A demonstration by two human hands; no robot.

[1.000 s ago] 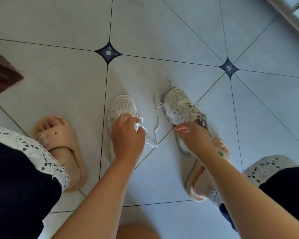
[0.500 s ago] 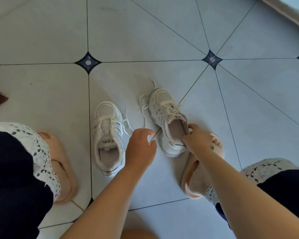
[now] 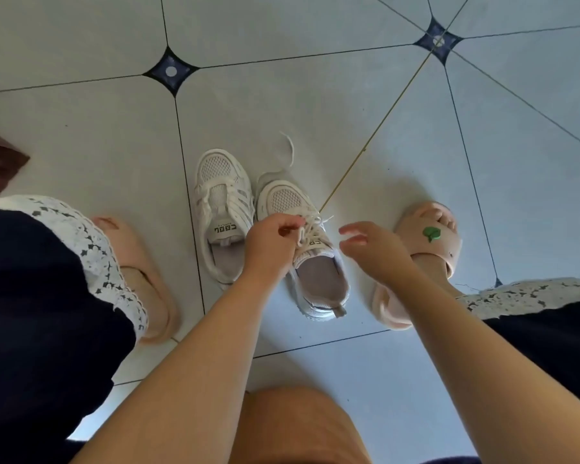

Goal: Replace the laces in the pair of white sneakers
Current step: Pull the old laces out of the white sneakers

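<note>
1. The left hand [image 3: 268, 242] has curled fingers that pinch the lace [image 3: 310, 226] on top of the right shoe [image 3: 283, 199].
2. The right hand [image 3: 372, 249] hangs just beside that shoe, with loose fingers that hold nothing.
3. The left shoe [image 3: 221, 212] stands beside the right shoe on the floor [image 3: 315, 105], between the left slipper [image 3: 154, 296] and the right slipper [image 3: 432, 229].
4. Both shoes lie long-ways, heels near the person and toes pointing away. The right shoe's toe leans left.
5. 1 loose lace end [image 3: 292, 152] lies past the toes.

Our left hand [image 3: 268, 249] hides part of the laces [image 3: 310, 227] on the laced sneaker [image 3: 283, 199]; far left of it, the edge crops a brown object [image 3: 0, 159].
</note>
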